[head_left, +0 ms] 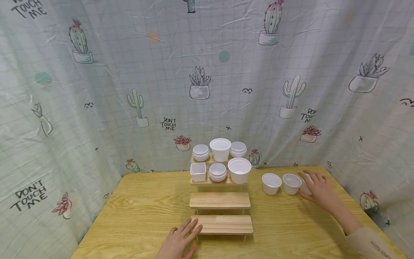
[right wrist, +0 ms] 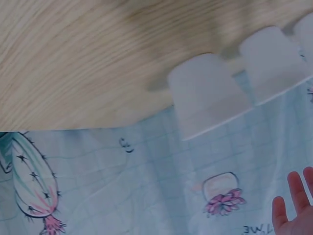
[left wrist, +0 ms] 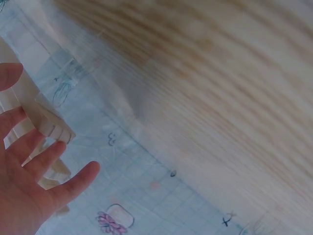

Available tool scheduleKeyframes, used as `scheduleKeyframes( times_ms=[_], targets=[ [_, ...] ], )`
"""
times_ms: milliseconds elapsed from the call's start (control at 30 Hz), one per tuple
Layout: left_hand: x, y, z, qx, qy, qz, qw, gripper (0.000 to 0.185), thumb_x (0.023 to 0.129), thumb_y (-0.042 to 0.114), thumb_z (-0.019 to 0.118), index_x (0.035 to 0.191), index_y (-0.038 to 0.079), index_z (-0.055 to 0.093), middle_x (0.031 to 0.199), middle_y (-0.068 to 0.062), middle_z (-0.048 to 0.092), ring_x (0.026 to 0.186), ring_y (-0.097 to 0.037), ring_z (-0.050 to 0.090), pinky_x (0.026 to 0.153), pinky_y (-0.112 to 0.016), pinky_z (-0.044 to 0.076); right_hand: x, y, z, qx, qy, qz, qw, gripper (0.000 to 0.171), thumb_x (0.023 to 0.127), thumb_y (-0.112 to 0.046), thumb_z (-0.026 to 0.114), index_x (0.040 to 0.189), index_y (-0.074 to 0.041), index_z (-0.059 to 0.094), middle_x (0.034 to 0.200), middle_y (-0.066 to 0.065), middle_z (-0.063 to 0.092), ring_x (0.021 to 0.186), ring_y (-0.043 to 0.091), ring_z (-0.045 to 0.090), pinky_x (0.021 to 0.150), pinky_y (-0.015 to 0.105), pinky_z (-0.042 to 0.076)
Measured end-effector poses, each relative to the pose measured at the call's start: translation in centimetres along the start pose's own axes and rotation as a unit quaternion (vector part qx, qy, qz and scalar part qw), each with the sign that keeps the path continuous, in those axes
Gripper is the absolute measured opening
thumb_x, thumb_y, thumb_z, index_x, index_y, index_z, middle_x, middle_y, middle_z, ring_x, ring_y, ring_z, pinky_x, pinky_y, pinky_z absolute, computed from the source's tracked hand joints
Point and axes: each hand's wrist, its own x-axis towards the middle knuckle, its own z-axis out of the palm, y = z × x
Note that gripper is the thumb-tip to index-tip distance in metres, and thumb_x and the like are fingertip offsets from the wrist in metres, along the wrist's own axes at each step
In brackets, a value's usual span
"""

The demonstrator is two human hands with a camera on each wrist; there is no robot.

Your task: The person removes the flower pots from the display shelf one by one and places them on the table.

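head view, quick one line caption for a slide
Right hand reaches a white cup; left hand rests by stepped wooden shelf.

Backdrop was a pale grid-print curtain (head_left: 207, 64) hung on three sides, creased, printed with potted cacti, succulents, pink flowers and "DON'T TOUCH ME" text. It enclosed a light wood-grain table (head_left: 136, 212); the curtain dropped behind the table's far edge and down both sides. Lighting was even and soft, with faint shadows only. No floor, window or bare wall visible.
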Motion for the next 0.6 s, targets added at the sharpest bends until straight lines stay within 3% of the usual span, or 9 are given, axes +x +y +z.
scheduleKeyframes(
  times_ms=[233, 400, 500, 600],
  targets=[
    [0.0, 0.0, -0.1, -0.003, -0.003, -0.002, 1.0, 0.063, 0.074, 0.043, 0.065, 0.131, 0.022, 0.046, 0.132, -0.001, 0.049, 0.118, -0.02, 0.049, 0.063, -0.039, 0.047, 1.0, -2.2, -1.0, 0.015, 0.023, -0.018, 0.999, 0.07, 0.088, -0.062, 0.023, 0.112, -0.005, 0.056, 0.105, 0.02, 0.056, 0.088, 0.038, 0.051, 0.069, 0.053, 0.036],
    [0.1, -0.1, -0.2, -0.007, -0.002, -0.003, 1.0, 0.064, 0.074, 0.043, 0.066, 0.131, 0.022, 0.046, 0.132, -0.002, 0.049, 0.118, -0.021, 0.049, 0.064, -0.04, 0.048, 1.8, -3.8, -1.6, 0.047, 0.011, -0.027, 0.998, 0.056, 0.086, -0.053, 0.044, 0.115, -0.007, 0.055, 0.11, 0.018, 0.054, 0.094, 0.034, 0.05, 0.074, 0.053, 0.034],
    [0.1, 0.0, -0.2, -0.01, -0.004, -0.005, 0.9999, 0.064, 0.074, 0.043, 0.065, 0.131, 0.022, 0.045, 0.132, -0.002, 0.049, 0.118, -0.021, 0.049, 0.064, -0.041, 0.048, 2.3, -4.7, -1.8, 0.06, 0.021, -0.04, 0.997, 0.054, 0.086, -0.051, 0.043, 0.114, -0.006, 0.056, 0.111, 0.017, 0.054, 0.096, 0.032, 0.048, 0.075, 0.052, 0.032],
    [0.1, 0.1, -0.3, -0.01, -0.006, -0.005, 0.9999, 0.063, 0.074, 0.043, 0.065, 0.131, 0.022, 0.046, 0.132, -0.002, 0.049, 0.117, -0.02, 0.049, 0.065, -0.041, 0.048, 2.8, -5.5, -2.0, 0.055, 0.032, -0.048, 0.997, 0.06, 0.091, -0.054, 0.029, 0.113, -0.005, 0.057, 0.11, 0.016, 0.054, 0.095, 0.031, 0.048, 0.074, 0.05, 0.033]
  ],
)
